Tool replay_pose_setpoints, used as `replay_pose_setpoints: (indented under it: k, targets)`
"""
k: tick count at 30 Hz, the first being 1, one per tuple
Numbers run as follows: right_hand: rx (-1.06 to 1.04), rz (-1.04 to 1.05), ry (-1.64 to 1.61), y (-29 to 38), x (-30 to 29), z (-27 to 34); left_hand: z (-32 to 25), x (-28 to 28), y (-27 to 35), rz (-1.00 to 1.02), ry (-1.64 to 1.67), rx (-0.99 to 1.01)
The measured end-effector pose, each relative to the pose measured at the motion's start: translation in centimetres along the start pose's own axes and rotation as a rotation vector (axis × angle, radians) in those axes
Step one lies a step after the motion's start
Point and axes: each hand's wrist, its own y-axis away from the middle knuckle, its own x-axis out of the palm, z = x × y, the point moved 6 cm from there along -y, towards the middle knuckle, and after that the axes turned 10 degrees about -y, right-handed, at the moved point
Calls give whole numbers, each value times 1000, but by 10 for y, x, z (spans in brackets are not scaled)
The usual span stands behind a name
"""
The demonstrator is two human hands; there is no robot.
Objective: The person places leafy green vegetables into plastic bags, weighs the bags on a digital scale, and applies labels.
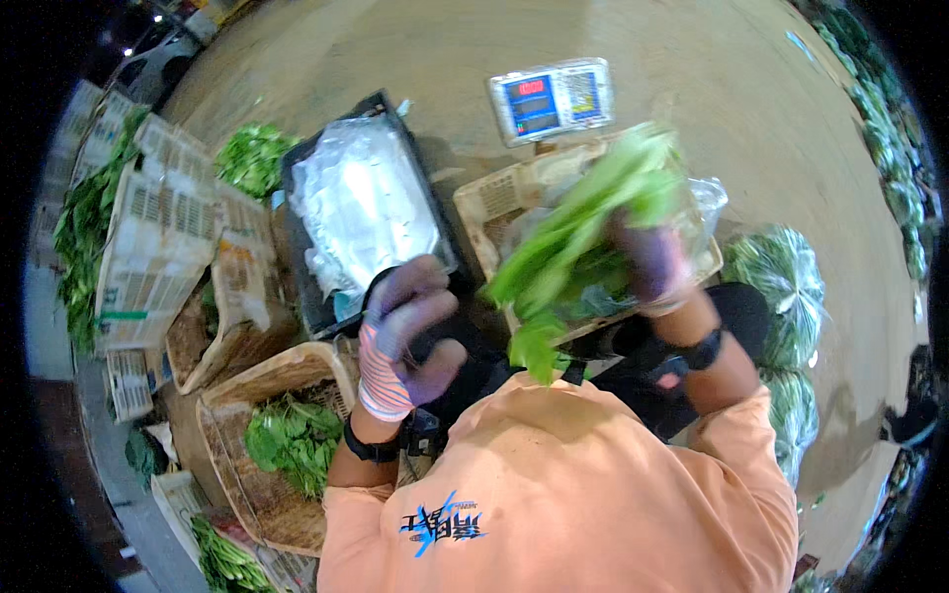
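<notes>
My right hand (652, 256), in a knit work glove, grips a bunch of leafy greens (578, 230) with pale green stalks, blurred by motion. The bunch is above a cream plastic crate (485, 204), which has clear plastic and more greens in it. Behind that crate stands a digital scale's display (552, 101) with lit red digits. My left hand (408, 337), in a striped glove, is raised with its fingers apart and holds nothing. It is near the front edge of a black crate (415, 159) lined with clear plastic bags (363, 200).
At left, a stained plastic basket (222, 459) holds loose leafy greens (296, 441). Stacked white crates (159, 222) stand further left, with greens (256, 159) behind. Bagged greens (775, 293) sit on the floor at right. More bagged vegetables (882, 141) line the far right edge.
</notes>
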Motion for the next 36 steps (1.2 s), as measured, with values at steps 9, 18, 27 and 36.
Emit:
replay_pose_setpoints:
  k: [9,18,27,36]
  targets:
    - [-480,104,1158,-5,-108,125,54,217,-54,641,-583,-311]
    - [22,763,1835,-100,-79,-47,80,173,-39,123,915,-576]
    - [293,765,1639,-169,-99,-251,52,160,-50,389,567,-550]
    - [-100,993,1700,-150,-69,-233,47,171,-57,404,670,-521]
